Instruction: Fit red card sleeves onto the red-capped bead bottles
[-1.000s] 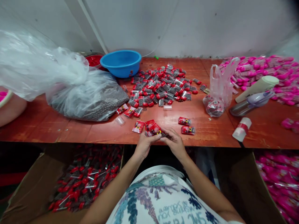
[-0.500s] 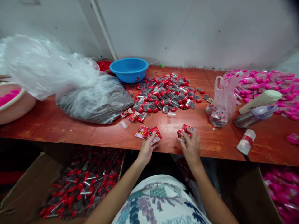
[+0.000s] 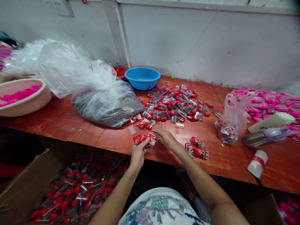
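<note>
My left hand [image 3: 137, 153] is at the near edge of the wooden table [image 3: 70, 125], its fingers closed on a small stack of red packets [image 3: 144, 139]. My right hand [image 3: 166, 137] reaches in from the right and pinches the same stack at its right end. Three more red packets [image 3: 197, 147] lie just right of my right wrist. A big heap of red-capped tubes [image 3: 175, 104] filled with dark beads lies beyond my hands. A few red packets [image 3: 142, 121] rest between the heap and the stack.
A clear plastic bag of dark beads [image 3: 105, 103] sits left of the heap, a blue bowl [image 3: 142, 77] behind it. A pink basin [image 3: 22, 97] is far left. Right: small plastic bag [image 3: 231, 120], hair dryer [image 3: 269, 131], tape roll [image 3: 256, 160], pink tubes [image 3: 269, 103]. Below: box of tubes [image 3: 77, 187].
My right hand left the packets on the right and came back to the stack in my left hand. The camera view tilted up and shifted left.
</note>
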Demonstrator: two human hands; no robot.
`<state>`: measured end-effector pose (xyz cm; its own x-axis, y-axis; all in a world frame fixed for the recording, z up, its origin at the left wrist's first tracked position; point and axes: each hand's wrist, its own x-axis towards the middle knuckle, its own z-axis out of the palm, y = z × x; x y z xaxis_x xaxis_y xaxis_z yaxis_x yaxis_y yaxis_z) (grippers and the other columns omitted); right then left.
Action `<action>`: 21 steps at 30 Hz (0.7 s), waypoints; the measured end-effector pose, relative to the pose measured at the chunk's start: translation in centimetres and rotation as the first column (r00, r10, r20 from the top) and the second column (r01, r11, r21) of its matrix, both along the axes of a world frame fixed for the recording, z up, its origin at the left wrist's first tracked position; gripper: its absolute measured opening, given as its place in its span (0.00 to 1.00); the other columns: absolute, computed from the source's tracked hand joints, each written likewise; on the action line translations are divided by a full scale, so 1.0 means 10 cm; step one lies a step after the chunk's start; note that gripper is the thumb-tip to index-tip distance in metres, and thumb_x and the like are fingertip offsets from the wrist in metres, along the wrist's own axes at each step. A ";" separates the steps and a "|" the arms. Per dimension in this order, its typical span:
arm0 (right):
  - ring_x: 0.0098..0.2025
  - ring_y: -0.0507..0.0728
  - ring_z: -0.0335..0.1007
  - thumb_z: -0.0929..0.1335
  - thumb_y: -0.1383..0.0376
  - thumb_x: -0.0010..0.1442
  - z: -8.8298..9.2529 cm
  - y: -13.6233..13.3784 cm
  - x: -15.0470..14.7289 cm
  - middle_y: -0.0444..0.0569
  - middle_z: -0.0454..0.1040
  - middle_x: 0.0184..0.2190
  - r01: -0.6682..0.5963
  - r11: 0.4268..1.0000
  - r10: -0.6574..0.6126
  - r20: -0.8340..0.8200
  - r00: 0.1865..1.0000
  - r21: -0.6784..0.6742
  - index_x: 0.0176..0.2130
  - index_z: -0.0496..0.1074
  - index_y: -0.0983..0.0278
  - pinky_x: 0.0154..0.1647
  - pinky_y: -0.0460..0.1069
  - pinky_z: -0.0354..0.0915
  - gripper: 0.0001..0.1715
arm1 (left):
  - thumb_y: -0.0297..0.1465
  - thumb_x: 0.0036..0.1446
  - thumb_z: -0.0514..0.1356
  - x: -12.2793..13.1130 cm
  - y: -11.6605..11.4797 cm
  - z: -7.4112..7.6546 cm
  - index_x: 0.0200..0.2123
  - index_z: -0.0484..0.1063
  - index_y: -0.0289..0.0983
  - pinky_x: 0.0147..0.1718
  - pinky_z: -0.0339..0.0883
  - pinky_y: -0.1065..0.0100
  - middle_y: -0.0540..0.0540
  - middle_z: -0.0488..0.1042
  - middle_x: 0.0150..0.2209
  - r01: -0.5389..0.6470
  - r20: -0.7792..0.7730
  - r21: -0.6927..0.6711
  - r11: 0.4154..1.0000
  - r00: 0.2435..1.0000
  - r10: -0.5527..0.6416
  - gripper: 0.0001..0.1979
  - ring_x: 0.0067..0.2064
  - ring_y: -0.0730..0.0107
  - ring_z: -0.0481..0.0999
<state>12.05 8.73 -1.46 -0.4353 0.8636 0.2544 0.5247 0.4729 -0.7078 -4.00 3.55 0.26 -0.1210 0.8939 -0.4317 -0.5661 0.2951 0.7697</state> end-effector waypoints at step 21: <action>0.36 0.54 0.71 0.59 0.59 0.66 0.01 -0.76 0.12 0.48 0.74 0.36 0.285 0.925 -0.357 -0.320 0.878 -0.251 0.50 0.67 0.62 0.37 0.47 0.68 0.17 | 0.28 0.48 0.67 0.07 0.12 -0.01 0.30 0.73 0.34 0.26 0.74 0.68 0.46 0.78 0.26 -0.003 0.256 -0.257 0.966 0.964 0.071 0.06 0.25 0.69 0.77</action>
